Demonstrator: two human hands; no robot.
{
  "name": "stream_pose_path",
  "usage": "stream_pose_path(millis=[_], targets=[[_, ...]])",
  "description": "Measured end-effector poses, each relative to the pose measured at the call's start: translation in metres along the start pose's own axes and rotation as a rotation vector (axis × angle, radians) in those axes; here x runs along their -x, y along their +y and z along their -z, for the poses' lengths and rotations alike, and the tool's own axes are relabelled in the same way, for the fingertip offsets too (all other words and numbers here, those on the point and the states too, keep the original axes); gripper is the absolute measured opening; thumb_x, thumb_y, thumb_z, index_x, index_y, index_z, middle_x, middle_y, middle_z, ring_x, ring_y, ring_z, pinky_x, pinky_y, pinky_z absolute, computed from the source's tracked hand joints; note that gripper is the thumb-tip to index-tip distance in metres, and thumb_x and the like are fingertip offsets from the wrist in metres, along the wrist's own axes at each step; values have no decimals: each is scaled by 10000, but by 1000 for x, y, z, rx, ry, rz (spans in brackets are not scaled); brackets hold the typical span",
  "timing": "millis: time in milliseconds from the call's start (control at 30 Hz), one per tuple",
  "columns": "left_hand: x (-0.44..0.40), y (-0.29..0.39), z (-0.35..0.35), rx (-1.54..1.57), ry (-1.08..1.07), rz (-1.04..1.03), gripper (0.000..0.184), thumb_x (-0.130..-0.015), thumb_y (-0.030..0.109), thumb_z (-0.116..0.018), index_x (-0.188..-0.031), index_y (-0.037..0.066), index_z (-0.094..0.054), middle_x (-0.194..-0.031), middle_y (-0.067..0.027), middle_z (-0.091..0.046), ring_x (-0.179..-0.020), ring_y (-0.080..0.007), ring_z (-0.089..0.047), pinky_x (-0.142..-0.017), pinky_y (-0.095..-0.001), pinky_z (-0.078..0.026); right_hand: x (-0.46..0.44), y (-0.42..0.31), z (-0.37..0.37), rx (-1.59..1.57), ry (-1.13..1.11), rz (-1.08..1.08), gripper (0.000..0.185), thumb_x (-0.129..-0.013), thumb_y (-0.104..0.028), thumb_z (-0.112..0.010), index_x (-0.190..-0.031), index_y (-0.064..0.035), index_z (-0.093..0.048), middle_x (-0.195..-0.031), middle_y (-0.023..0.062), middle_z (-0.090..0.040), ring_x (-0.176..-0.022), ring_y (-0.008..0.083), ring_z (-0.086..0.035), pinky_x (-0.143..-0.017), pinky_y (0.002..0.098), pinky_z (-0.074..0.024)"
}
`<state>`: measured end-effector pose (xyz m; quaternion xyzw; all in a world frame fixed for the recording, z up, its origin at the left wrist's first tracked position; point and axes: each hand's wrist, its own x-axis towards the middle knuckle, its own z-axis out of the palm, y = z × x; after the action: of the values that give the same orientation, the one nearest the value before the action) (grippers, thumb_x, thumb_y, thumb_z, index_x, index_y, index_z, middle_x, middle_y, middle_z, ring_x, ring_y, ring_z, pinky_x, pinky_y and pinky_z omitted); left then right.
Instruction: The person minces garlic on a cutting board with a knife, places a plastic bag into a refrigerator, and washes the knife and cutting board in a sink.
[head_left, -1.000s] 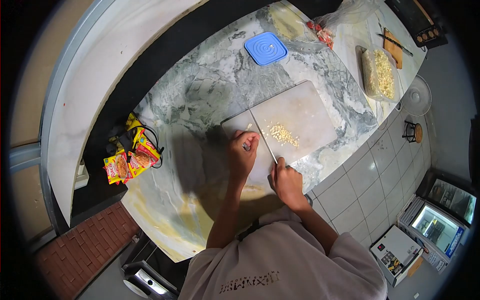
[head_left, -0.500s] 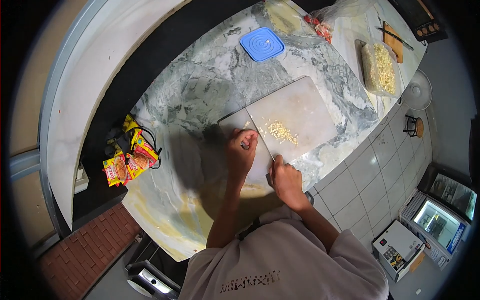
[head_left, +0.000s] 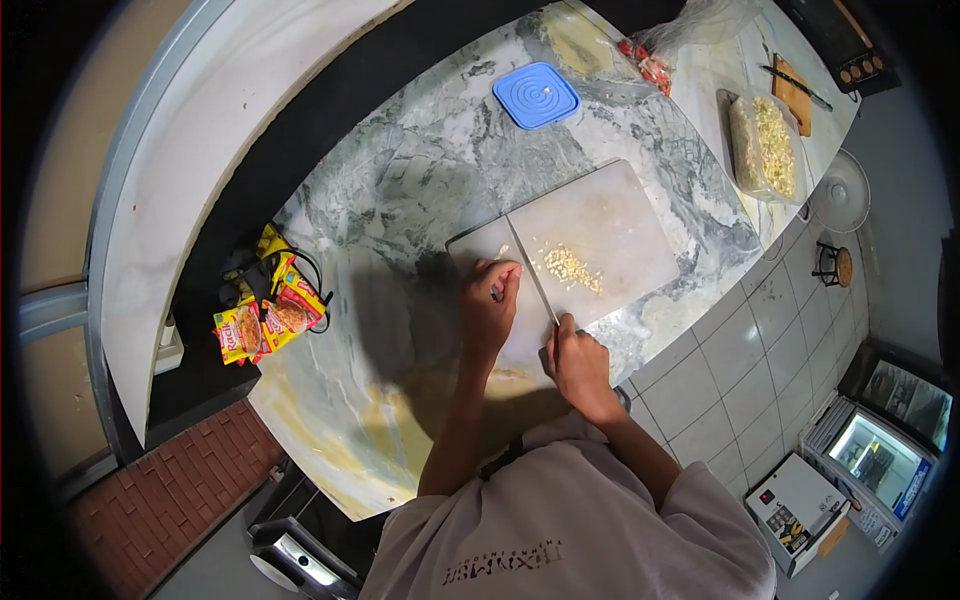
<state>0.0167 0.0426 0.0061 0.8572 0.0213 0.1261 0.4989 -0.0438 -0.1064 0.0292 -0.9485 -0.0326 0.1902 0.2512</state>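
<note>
My right hand [head_left: 582, 368] is wrapped round the handle of a knife [head_left: 535, 272], whose long thin blade slants up and left across a white cutting board [head_left: 625, 215]. To the left of the blade, my left hand [head_left: 490, 300] rests on the board with its fingers curled together. What those fingers hold, if anything, is hidden. A small pale piece [head_left: 503, 250] lies just beyond them. Chopped pale yellow bits [head_left: 572, 268] are gathered in a loose pile on the board, right of the blade.
On the marble counter [head_left: 410, 170], a blue lid [head_left: 536, 95] lies beyond the board. Yellow and red seasoning packets [head_left: 265, 320] and a black cable are at the left. Far right stand a clear tub of pale chopped pieces [head_left: 770, 150] and a wooden board [head_left: 792, 95] with a knife.
The whole view has shifted slightly, so the board and counter appear a little lower and further right. Both hands keep nearly the same pose, and the knife blade still lies across the board.
</note>
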Motion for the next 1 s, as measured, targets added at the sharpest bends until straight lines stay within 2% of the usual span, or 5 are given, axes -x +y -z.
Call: stream_pose_path(millis=[200,467,733,833,1000], targets=[[0,-4,7,4,-78,-21,103,-821,38,-675,-923,30,-673,-782,-81,-614,-603,-175,-543,-578,-297,-437,0,-2,0,2,39,8,214,-875,-182,-573,-969,-13,-482,-662,223,-613,-606,403,-634,-535,477,-512],[5,-8,1,-20,-21,9,119,-800,46,-701,-914,51,-666,-802,-75,-619,-581,-167,-546,-559,-300,-440,1,1,-6,36,94,35,194,-876,-182,-572,-929,-19,-481,-623,210,-605,-569,390,-630,-503,466,-511],[5,-4,-1,-10,17,-14,89,-792,20,-692,-863,45,-645,-767,-64,-597,-537,-171,-519,-519,-303,-430,0,-1,-4,42,68,20,212,-866,-190,-583,-919,-21,-467,-635,214,-611,-577,397,-633,-508,471,-514],[6,-5,-1,-24,-2,38,94,-810,57,-699,-898,59,-667,-820,-68,-618,-573,-154,-535,-539,-290,-451,0,-1,-5,62,52,11,219,-867,-196,-581,-926,-19,-466,-650,222,-615,-584,402,-634,-517,476,-516],[3,-4,-1,-26,19,-38,107,-779,15,-696,-869,52,-653,-782,-67,-611,-536,-174,-520,-519,-303,-434,-2,-4,-2,58,13,-23,226,-869,-201,-580,-920,-14,-463,-666,236,-620,-606,409,-639,-535,481,-521]])
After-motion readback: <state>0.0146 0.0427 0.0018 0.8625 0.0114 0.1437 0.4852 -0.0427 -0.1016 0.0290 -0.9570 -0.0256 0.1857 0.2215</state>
